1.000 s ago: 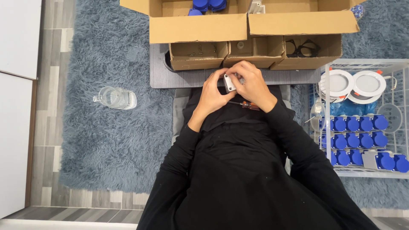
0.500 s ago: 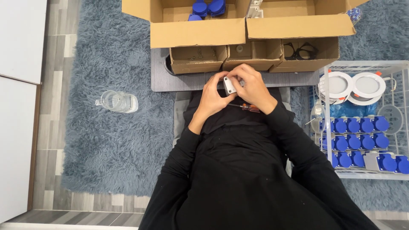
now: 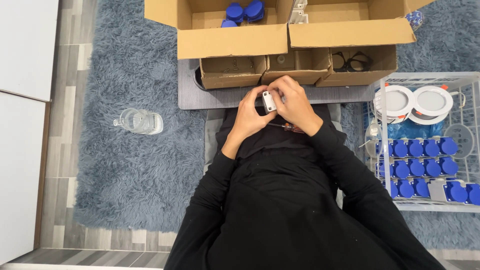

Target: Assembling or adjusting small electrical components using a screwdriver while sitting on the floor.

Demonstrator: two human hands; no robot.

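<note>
Both hands meet in front of my chest around a small white plastic part (image 3: 269, 101). My left hand (image 3: 252, 111) cups it from the left and below. My right hand (image 3: 293, 101) closes over it from the right, fingers pressed on its top. A screwdriver with a red and black handle (image 3: 288, 127) lies on my lap just under the hands. Three small open cardboard trays (image 3: 296, 65) stand right beyond the hands on a grey board (image 3: 218, 97).
Two large open cardboard boxes (image 3: 280, 30) at the top hold blue caps and white parts. A white wire basket (image 3: 426, 142) at the right holds round white lamps and rows of blue-capped pieces. A clear glass jar (image 3: 139, 121) lies on the blue-grey shag rug (image 3: 125, 165).
The hands stay closed on the white part with only small finger shifts. The view has drifted slightly, nothing else moved.
</note>
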